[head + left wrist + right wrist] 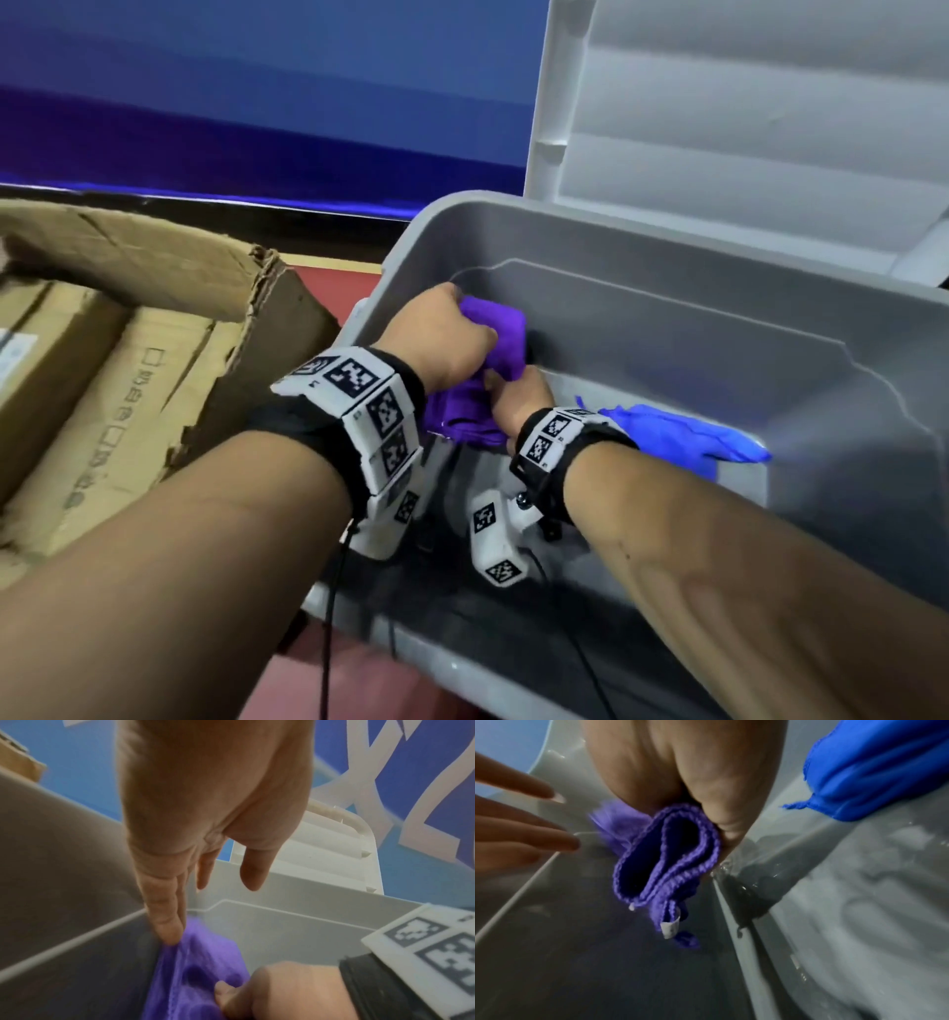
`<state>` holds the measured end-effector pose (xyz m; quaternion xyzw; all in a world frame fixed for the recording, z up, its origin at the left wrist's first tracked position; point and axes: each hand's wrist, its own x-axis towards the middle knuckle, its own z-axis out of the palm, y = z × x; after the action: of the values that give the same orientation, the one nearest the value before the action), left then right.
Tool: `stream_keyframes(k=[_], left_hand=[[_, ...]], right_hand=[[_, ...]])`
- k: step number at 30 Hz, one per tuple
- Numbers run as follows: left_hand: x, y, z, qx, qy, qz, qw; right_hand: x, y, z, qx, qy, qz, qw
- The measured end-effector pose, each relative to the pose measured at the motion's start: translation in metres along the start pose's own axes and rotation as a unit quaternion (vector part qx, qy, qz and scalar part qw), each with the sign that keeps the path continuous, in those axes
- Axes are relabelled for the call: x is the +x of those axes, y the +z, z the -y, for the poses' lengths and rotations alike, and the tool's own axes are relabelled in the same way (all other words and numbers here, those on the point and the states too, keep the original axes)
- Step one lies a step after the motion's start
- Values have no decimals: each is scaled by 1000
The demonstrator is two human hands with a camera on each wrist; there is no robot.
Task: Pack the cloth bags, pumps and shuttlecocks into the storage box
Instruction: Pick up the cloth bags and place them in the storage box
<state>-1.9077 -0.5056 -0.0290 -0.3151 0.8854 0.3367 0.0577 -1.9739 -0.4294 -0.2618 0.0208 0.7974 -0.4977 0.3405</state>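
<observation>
Head view: both hands work inside the open grey storage box [667, 318], whose lid [744, 128] stands raised behind it. The left hand [441, 344] and the right hand [524, 401] meet on a folded purple cloth bag [493, 334] at the box's left end, while a blue cloth bag [683, 437] already lies on the box floor to the right; a cardboard carton [128, 334] stands just beside the box. Left wrist view: the left hand [205, 801] shows nearly straight fingers [167, 923], their tips pressing the upper edge of the purple cloth bag [200, 973] against the box wall; the right hand [277, 990] grips the cloth from below. Right wrist view: the right hand [687, 770] pinches the folded purple cloth bag [664, 858] between thumb and curled fingers, held above the box floor, with the blue cloth bag [875, 772] near. Judged from these views, one bag is packed and a second is being placed; no pumps or shuttlecocks are visible, so most of the packing appears to remain.
</observation>
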Motion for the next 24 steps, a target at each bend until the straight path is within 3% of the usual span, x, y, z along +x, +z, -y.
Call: stream_keyframes(k=[2, 4, 7, 9, 13, 16, 18, 21, 22, 24], left_hand=[[-2, -4, -3, -43, 8, -2, 999], [-3, -8, -7, -46, 11, 9, 999], [-5, -5, -9, -20, -6, 36, 999], [-8, 1, -12, -3, -10, 54, 999], [-13, 18, -27, 22, 8, 82, 996], [-15, 37, -38, 37, 15, 115, 993], [-15, 52, -42, 62, 22, 138, 988], [-18, 70, -45, 68, 32, 171, 982], [-20, 74, -45, 65, 34, 182, 981], [-25, 80, -44, 53, 34, 205, 977]], right_hand=[[2, -3, -4, 2, 8, 15, 1000], [-46, -21, 22, -28, 66, 53, 996], [-89, -48, 40, -266, 99, 161, 945], [-93, -68, 37, -411, 53, 150, 898], [-92, -115, 29, -507, -20, -4, 862], [-97, -159, 6, -576, 11, 69, 814], [-105, -179, -9, -574, 21, 120, 810], [-119, -195, -15, -609, 10, 160, 777], [-122, -197, -11, -599, 5, 158, 785], [-129, -202, 3, -539, -25, 133, 831]])
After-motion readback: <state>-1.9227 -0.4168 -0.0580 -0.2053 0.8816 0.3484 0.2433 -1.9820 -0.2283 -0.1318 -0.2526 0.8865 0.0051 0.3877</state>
